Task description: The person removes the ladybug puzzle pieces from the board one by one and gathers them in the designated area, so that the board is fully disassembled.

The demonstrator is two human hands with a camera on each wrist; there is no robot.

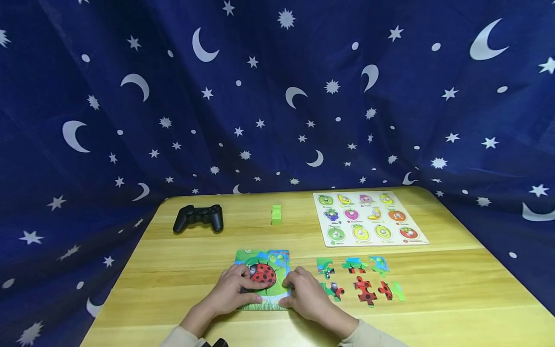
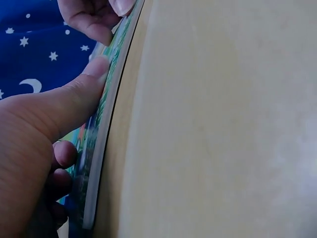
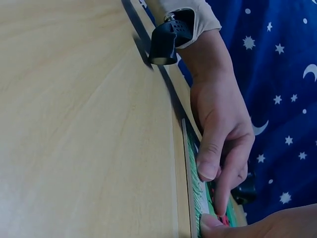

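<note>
A square ladybug puzzle board (image 1: 270, 302) with a grassy lower border lies flat on the wooden table. My left hand (image 1: 234, 290) rests on its left side; the index finger reaches across the red, black-spotted ladybug and the thumb lies near the lower edge. Along the board's right edge, my right hand (image 1: 307, 295) touches it with thumb and fingertips. In the left wrist view, the left thumb (image 2: 74, 96) presses on the board's grassy border (image 2: 110, 74). The left index fingertip (image 3: 221, 206) touches the picture in the right wrist view. The hands partly cover the board.
Several loose ladybug puzzle pieces (image 1: 365, 290) lie right of the board. Behind them is a white fruit peg board (image 1: 320, 219). A black game controller (image 1: 198, 217) sits at the back left, and a small green block (image 1: 276, 215) stands near the back middle.
</note>
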